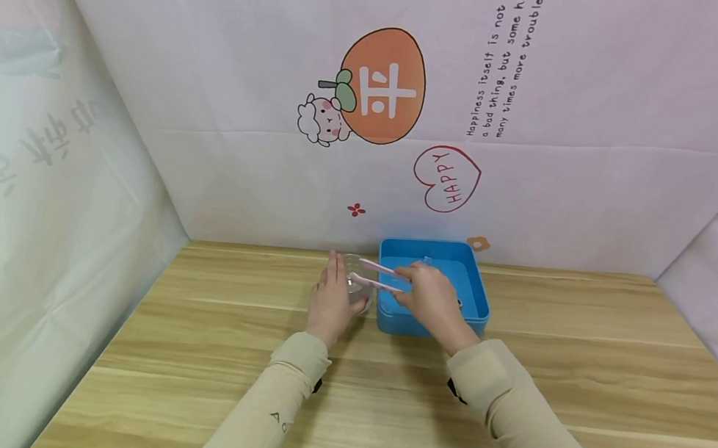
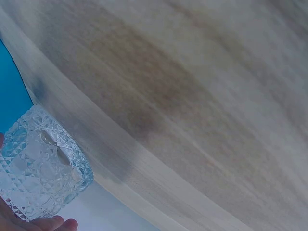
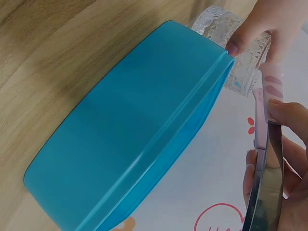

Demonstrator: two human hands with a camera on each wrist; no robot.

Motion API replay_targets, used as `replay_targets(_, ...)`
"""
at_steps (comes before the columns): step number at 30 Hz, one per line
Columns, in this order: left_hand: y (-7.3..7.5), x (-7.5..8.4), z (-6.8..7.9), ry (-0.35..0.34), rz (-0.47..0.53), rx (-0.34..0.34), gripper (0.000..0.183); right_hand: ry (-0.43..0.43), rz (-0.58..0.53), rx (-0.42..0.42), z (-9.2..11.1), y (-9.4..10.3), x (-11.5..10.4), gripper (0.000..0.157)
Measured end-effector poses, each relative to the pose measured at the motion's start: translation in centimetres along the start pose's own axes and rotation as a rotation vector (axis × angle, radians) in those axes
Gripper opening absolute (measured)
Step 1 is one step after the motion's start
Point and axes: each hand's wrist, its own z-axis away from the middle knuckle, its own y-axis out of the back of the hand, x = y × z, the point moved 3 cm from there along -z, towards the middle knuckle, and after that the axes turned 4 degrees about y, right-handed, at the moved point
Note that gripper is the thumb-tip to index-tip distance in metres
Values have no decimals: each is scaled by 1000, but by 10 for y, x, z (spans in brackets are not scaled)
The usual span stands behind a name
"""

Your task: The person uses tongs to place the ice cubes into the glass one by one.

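My left hand (image 1: 332, 298) grips a clear cut-glass cup (image 2: 41, 178) from its left side, thumb and fingers wrapped about the wall. Through the glass, a few smooth greyish pieces (image 2: 62, 155) show near its base in the left wrist view. My right hand (image 1: 435, 299) holds metal tongs (image 3: 270, 178) with pink tips (image 3: 273, 86), thumb on one arm and fingers on the other. The tongs point left, their tips spread apart over the cup's mouth. Under the right hand lies a blue open box (image 1: 430, 328), just right of the cup.
Small pieces show inside the box, among them a dark one (image 1: 459, 303) near its right wall. Box and cup stand at the back of the wooden table (image 1: 377, 418), close to a printed white cloth (image 1: 259, 168) that hangs behind.
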Motion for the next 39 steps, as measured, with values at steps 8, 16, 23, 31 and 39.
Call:
replay_targets(8, 0, -1, -1, -12, -39, 23, 95, -71, -28, 67, -5, 12, 16, 39)
replay_targets(16, 0, -2, -1, -16, -48, 27, 95, -213, 0, 27, -6, 12, 46, 42)
replay_targets(23, -1, -2, -1, -23, -54, 33, 95, -246, 28, -17, -2, 3, 61, 39)
replay_targets(31, -1, -1, -1, -23, -38, 24, 94, -232, 63, -31, 6, -6, 71, 33)
replay_targets(39, 0, 0, -1, -22, -61, 21, 94, -238, 95, 12, 8, -10, 78, 29)
